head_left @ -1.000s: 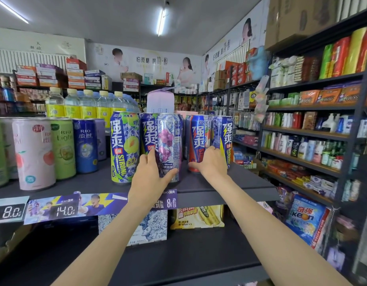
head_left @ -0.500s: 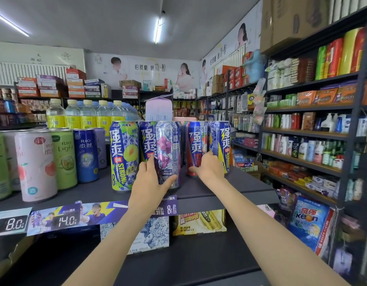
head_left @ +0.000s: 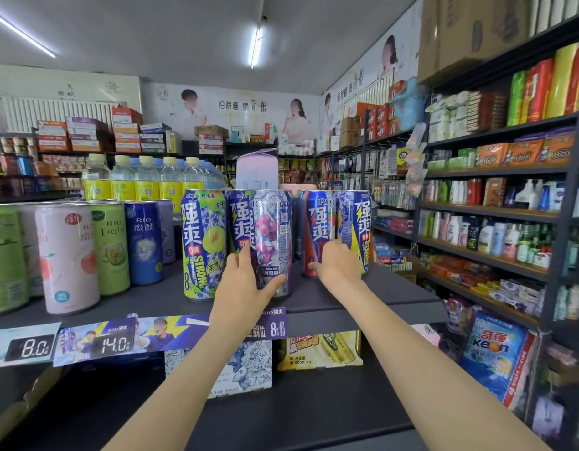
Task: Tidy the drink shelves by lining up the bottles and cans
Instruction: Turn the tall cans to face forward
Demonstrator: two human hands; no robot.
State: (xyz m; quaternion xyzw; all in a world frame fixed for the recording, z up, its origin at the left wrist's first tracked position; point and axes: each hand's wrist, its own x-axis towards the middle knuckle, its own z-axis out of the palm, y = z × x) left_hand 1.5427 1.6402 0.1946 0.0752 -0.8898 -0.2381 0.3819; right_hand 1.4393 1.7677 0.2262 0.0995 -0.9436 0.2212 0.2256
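Tall drink cans stand on a dark shelf point(head_left: 363, 297). My left hand point(head_left: 245, 288) wraps around the base of a purple grape can point(head_left: 271, 236), which stands upright next to a green-and-blue can point(head_left: 201, 242). My right hand point(head_left: 337, 266) grips a red-and-blue can point(head_left: 319, 222), with a yellow-and-blue can point(head_left: 354, 222) touching it on the right. A gap separates the purple can from the red one. Further left stand a pink can point(head_left: 66, 255), a green can point(head_left: 110, 245) and a dark blue can point(head_left: 145, 239).
Yellow-labelled water bottles point(head_left: 145, 180) line up behind the cans, with a pale carton point(head_left: 257, 172) behind them. Price tags point(head_left: 115, 345) hang on the shelf's front edge. Boxed drinks point(head_left: 317, 348) sit on the lower shelf. Another rack point(head_left: 489, 216) of goods stands to the right.
The view has tilted up slightly, so the cans sit lower in frame. Both hands stay on their cans; the right hand has slid a little lower on the red-and-blue can.
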